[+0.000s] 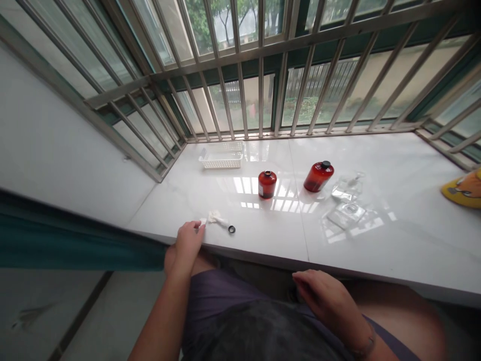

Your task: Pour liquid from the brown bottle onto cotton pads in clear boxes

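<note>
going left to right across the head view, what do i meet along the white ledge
left hand → black ring → uncapped red bottle → black-capped red bottle → clear plastic packaging → yellow object

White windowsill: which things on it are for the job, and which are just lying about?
Probably for the job, being nearest the left hand:
crumpled white piece
black ring
perhaps the open red bottle

Probably just lying about, farther off:
capped red bottle
white basket
clear plastic packaging
yellow thing at the right edge
</note>
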### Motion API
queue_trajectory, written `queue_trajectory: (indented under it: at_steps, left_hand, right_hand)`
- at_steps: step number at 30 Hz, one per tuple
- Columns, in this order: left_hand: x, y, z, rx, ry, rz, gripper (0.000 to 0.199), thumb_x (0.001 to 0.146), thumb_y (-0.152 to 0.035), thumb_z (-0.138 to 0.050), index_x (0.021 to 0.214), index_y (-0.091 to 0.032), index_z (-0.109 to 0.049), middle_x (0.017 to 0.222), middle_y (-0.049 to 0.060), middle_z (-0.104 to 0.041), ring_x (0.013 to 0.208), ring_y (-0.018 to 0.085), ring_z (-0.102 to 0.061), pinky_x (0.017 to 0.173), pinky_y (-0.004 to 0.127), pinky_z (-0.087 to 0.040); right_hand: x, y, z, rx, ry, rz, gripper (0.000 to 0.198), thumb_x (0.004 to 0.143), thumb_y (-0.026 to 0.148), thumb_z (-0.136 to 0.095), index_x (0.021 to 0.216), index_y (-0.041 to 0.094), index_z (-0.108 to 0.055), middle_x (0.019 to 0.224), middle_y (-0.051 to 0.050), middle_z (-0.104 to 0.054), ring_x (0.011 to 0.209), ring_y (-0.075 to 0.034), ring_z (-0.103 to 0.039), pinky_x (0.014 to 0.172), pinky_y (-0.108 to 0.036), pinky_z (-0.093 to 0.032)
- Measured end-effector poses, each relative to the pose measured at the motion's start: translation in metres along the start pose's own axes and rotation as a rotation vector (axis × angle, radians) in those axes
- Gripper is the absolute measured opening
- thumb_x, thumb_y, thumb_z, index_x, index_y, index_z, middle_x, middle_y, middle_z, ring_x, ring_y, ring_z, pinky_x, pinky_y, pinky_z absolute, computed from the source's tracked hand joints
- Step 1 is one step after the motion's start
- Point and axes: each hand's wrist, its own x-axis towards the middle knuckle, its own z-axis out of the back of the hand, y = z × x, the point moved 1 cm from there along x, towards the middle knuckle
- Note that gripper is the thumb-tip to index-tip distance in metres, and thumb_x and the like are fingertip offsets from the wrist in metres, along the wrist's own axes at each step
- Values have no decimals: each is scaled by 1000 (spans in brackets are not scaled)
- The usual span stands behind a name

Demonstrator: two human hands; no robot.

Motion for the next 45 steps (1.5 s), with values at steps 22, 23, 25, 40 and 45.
queue_trajectory:
  at_steps: [22,23,25,40,45]
  left_hand:
    - [-166,-128,-43,-762,856,165,27,88,-50,-83,98,-25,-85,97,7,-82,90,25,-71,85,33,-54]
    - [-166,-128,-43,-740,833,134,25,87,-48,-85,101,-27,-86,101,8,-82,93,27,-73,87,34,-55]
    - [-167,-128,-42,-713,788,88,23,86,-43,-87,104,-29,-87,107,9,-83,98,30,-74,91,38,-57]
    - [-165,-123,-49,-675,805,55,21,90,-46,-82,99,-27,-86,107,10,-83,100,31,-76,94,40,-58]
    - [-167,-118,-51,-716,819,104,21,85,-46,-87,94,-27,-86,101,9,-82,95,29,-74,90,38,-58]
  right_hand:
    - [59,68,23,643,37,-568,31,100,50,-72,121,26,-73,105,-6,-79,89,-21,-73,83,-35,-61]
    - [56,67,22,647,31,-577,30,101,50,-71,120,26,-74,106,-6,-79,91,-21,-74,84,-35,-61]
    - [51,65,22,647,28,-597,30,101,50,-71,119,27,-75,108,-6,-80,94,-22,-75,85,-36,-62]
    - [44,65,22,617,28,-638,26,100,50,-74,109,26,-77,102,-4,-81,93,-22,-75,84,-34,-60]
    - [44,65,22,660,39,-640,27,99,51,-75,105,25,-76,98,-4,-80,90,-21,-75,82,-33,-60]
